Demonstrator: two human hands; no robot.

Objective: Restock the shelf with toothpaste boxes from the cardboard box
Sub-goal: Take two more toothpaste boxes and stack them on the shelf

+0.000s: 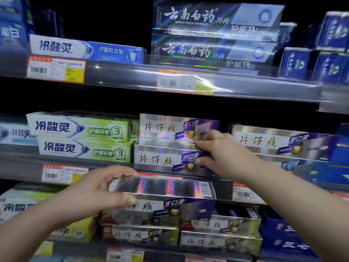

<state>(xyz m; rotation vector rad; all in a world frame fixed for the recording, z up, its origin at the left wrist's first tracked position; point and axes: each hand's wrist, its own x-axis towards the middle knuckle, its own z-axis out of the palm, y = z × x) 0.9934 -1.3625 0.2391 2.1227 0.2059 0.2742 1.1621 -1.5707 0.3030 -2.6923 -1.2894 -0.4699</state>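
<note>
My left hand [98, 188] grips the left end of a silver and purple toothpaste box [170, 197], held level in front of the lower shelf. My right hand [221, 150] reaches up to the middle shelf [113, 163], its fingers closed around the right end of the lower silver and purple box [160, 159] of a two-high stack. The upper box [170, 125] of that stack sits just behind the fingertips. The cardboard box is out of view.
Green and white boxes [81, 138] stand left of the stack, another silver and purple pair [279, 142] to its right. The top shelf holds dark holographic boxes [211, 35] and blue ones [321, 59]. More silver boxes [217, 235] fill the lower shelf. Price tags line the shelf edges.
</note>
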